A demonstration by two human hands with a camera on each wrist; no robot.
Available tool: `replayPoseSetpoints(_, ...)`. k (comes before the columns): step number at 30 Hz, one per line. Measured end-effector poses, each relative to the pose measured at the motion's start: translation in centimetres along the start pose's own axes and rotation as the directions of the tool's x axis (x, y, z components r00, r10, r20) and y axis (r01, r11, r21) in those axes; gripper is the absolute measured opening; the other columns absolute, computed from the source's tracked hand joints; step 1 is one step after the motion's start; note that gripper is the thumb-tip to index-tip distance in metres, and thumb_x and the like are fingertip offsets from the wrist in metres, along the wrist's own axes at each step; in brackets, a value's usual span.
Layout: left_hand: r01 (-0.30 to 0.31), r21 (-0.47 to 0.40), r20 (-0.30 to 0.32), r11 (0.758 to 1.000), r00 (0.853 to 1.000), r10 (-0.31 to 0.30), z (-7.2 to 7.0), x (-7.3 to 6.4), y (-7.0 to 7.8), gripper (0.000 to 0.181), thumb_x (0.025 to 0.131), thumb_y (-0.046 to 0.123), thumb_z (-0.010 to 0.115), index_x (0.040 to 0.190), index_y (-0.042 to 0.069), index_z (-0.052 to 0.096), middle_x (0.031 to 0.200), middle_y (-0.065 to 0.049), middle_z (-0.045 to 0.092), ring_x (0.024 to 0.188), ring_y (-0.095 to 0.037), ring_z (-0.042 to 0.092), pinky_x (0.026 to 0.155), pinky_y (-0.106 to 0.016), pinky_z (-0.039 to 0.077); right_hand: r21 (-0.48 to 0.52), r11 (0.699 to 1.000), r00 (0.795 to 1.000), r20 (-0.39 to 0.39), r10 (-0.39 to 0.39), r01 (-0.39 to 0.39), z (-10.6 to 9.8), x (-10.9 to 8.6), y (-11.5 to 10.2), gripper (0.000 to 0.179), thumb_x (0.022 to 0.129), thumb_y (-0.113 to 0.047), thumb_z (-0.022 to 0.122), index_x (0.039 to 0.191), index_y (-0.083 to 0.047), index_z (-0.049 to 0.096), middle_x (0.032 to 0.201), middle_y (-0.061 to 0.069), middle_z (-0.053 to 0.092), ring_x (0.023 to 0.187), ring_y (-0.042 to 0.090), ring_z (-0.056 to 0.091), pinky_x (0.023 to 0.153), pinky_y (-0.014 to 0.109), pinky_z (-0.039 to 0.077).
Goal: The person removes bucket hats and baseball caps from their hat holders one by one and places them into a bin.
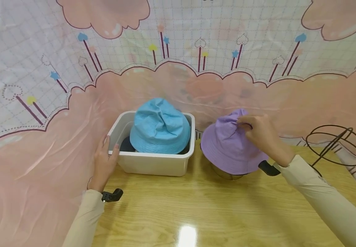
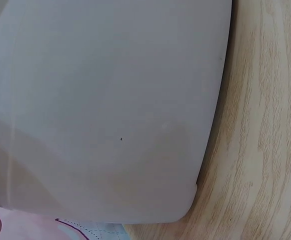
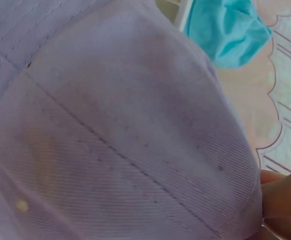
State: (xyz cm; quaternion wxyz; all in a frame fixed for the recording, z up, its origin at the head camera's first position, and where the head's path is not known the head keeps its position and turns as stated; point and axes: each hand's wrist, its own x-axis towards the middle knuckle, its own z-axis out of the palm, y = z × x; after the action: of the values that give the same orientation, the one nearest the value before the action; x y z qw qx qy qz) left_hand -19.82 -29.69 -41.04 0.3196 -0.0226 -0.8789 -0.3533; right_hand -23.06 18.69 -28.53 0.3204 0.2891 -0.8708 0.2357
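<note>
A purple bucket hat (image 1: 232, 151) sits right of the middle of the table, crown up. My right hand (image 1: 265, 135) pinches its crown from the right side; the right wrist view shows the purple hat (image 3: 120, 120) close up, with fingers at its edge. A light blue bucket hat (image 1: 161, 128) lies crown up in a white plastic bin (image 1: 153, 164). My left hand (image 1: 104, 166) rests against the bin's near left corner, fingers fairly straight along the outside. In the left wrist view the bin wall (image 2: 110, 100) fills most of the picture.
A black wire stand (image 1: 335, 145) with a round top is at the right. Something dark (image 1: 127, 144) lies in the bin beside the blue hat. Part of a rounded thing (image 1: 227, 175) shows under the purple brim, mostly hidden. Patterned cloth (image 1: 178, 85) hangs behind the wooden table (image 1: 153, 206).
</note>
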Motion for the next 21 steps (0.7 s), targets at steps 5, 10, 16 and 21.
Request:
replayPoseSetpoints(5, 0.023, -0.003, 0.019, 1.0, 1.0, -0.023, 0.0, -0.4, 0.1, 0.057, 0.094, 0.022, 0.052, 0.139, -0.011, 0.038, 0.146, -0.024, 0.033, 0.134, -0.041, 0.031, 0.107, -0.055, 0.026, -0.008, 1.0, 0.999, -0.039, 0.01, -0.01, -0.1, 0.0, 0.3, 0.029, 0.07, 0.017, 0.055, 0.081, 0.001, 0.076, 0.077, 0.016, 0.071, 0.071, 0.033, 0.067, 0.063, 0.046, 0.053)
replayPoseSetpoints(10, 0.015, -0.004, 0.019, 1.0, 1.0, -0.015, 0.0, -0.4, 0.2, 0.058, 0.094, 0.022, 0.052, 0.139, -0.011, 0.038, 0.147, -0.023, 0.032, 0.134, -0.041, 0.03, 0.107, -0.054, 0.025, -0.014, 1.0, 0.998, -0.062, 0.011, -0.012, -0.5, 0.4, 0.6, 0.026, 0.072, 0.016, 0.056, 0.083, 0.002, 0.075, 0.082, 0.017, 0.071, 0.076, 0.036, 0.068, 0.066, 0.047, 0.052)
replayPoseSetpoints(16, 0.01, -0.01, 0.018, 1.0, 1.0, -0.01, -0.1, -0.2, 0.2, 0.058, 0.094, 0.023, 0.052, 0.139, -0.011, 0.037, 0.148, -0.022, 0.032, 0.134, -0.041, 0.029, 0.108, -0.054, 0.025, -0.032, 0.999, 0.997, -0.082, 0.007, -0.009, -0.9, 1.0, 0.8, 0.026, 0.075, 0.015, 0.054, 0.084, 0.003, 0.075, 0.084, 0.018, 0.071, 0.076, 0.037, 0.067, 0.065, 0.048, 0.051)
replayPoseSetpoints(21, 0.019, -0.008, 0.027, 1.0, 0.999, -0.019, -0.1, -0.2, 0.0, 0.058, 0.094, 0.024, 0.052, 0.14, -0.009, 0.037, 0.149, -0.02, 0.031, 0.135, -0.038, 0.029, 0.108, -0.054, 0.025, -0.034, 0.999, 0.995, -0.101, 0.023, -0.026, -1.1, 1.4, 0.9, 0.024, 0.075, 0.014, 0.057, 0.083, 0.002, 0.075, 0.083, 0.018, 0.071, 0.075, 0.037, 0.067, 0.063, 0.048, 0.05)
